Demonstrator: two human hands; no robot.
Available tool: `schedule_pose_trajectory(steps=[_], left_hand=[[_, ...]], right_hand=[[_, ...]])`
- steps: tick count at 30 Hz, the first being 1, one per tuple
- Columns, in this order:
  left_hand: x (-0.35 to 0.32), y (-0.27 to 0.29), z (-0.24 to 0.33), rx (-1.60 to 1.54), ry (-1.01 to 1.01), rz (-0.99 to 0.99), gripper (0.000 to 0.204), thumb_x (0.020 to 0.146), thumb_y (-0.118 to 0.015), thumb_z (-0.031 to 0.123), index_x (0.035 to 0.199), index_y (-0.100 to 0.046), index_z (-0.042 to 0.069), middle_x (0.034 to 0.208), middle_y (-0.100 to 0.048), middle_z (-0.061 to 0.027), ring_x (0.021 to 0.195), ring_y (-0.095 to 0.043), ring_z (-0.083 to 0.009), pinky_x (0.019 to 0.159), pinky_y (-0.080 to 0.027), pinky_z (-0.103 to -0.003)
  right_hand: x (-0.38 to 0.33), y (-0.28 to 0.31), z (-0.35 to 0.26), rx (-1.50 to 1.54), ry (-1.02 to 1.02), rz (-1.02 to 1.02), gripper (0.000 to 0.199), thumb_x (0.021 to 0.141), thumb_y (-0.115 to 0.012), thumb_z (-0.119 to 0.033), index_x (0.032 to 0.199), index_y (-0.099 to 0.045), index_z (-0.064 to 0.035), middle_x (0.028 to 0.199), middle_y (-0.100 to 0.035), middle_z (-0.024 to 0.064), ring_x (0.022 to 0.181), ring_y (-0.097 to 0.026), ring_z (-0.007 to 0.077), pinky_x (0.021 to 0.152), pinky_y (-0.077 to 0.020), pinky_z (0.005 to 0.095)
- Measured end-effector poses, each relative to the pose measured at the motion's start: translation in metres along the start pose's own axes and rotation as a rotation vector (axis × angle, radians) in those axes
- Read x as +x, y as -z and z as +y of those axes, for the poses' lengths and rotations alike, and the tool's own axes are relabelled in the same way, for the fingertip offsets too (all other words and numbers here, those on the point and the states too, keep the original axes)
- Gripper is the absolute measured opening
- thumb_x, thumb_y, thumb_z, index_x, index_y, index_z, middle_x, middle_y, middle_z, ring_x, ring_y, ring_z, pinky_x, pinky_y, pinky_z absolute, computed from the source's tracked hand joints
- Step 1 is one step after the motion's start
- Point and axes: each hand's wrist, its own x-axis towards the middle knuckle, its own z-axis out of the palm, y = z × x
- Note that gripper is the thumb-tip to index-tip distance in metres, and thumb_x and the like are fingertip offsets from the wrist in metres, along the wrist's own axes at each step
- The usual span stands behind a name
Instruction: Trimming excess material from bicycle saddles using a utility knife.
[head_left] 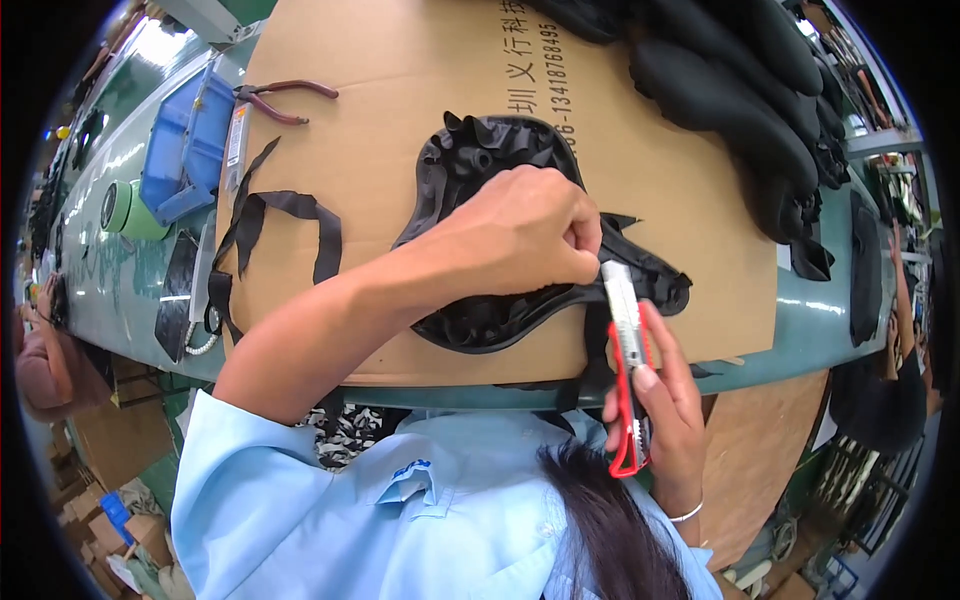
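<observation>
A black bicycle saddle (480, 325) lies with its hollow underside up, its narrow nose to the right. Folded black cover material lines its rim. My left hand (530, 225) is closed in a pinch over the saddle's middle, by the start of the nose. Its fingertips hide what is between them. In my right hand (660, 395) is a red-and-silver box cutter (628, 350), held upright just right of the left thumb. The cutter's upper end is close to the saddle's edge. A black strip (596, 345) hangs from beside that edge toward the table's front.
Cardboard (370, 60) covers the green table under the saddle. Left are black fabric strips (290, 203), pliers (285, 97), a blue bin (187, 140) and a green roll (130, 210). More black saddles (730, 120) are piled far right. Other people (55, 365) are at the sides.
</observation>
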Motion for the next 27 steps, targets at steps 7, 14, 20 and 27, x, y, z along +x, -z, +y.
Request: schedule_pose_trajectory(steps=[7,14,20,27], left_hand=[[-0.001,0.002,0.001,-0.46,0.138,-0.042,0.013,0.077,-0.068,0.014,0.08,-0.066,0.002,0.071,-0.059,0.0016,0.067,-0.051,-0.0054,0.062,-0.039,-0.021],[-0.008,0.009,0.002,-0.966,-0.043,0.164,0.01,0.083,-0.068,0.012,0.088,-0.065,0.005,0.083,-0.061,0.0026,0.078,-0.056,-0.0046,0.075,-0.044,-0.019],[-0.007,0.041,-0.032,0.105,-0.216,0.608,0.033,0.095,-0.053,0.028,0.11,-0.063,0.0,0.113,-0.063,-0.0085,0.106,-0.056,-0.0184,0.094,-0.042,-0.031],[-0.1,-0.012,-0.026,0.057,0.282,0.951,0.028,0.093,-0.056,0.031,0.091,-0.062,0.004,0.084,-0.058,-0.0118,0.084,-0.054,-0.0251,0.081,-0.041,-0.037]], right_hand=[[-0.009,-0.031,-0.002,-0.156,-0.058,-0.107,0.06,0.097,-0.044,-0.015,0.149,-0.017,-0.0017,0.108,-0.06,0.0091,0.064,-0.057,0.0118,0.059,-0.0488,0.0262],[-0.021,-0.034,-0.01,-0.057,-0.178,-0.337,0.062,0.093,-0.052,-0.013,0.147,-0.025,-0.0009,0.103,-0.063,0.0105,0.063,-0.057,0.0101,0.062,-0.0487,0.0237],[0.01,-0.022,0.036,-0.025,0.197,0.068,0.035,0.091,-0.057,-0.014,0.121,-0.045,0.0012,0.1,-0.058,0.0125,0.078,-0.063,0.019,0.069,-0.0539,0.0305],[0.086,-0.015,-0.007,-0.224,0.5,0.125,0.031,0.087,-0.068,-0.018,0.108,-0.054,0.0001,0.095,-0.061,0.0039,0.081,-0.056,0.0077,0.074,-0.0461,0.0223]])
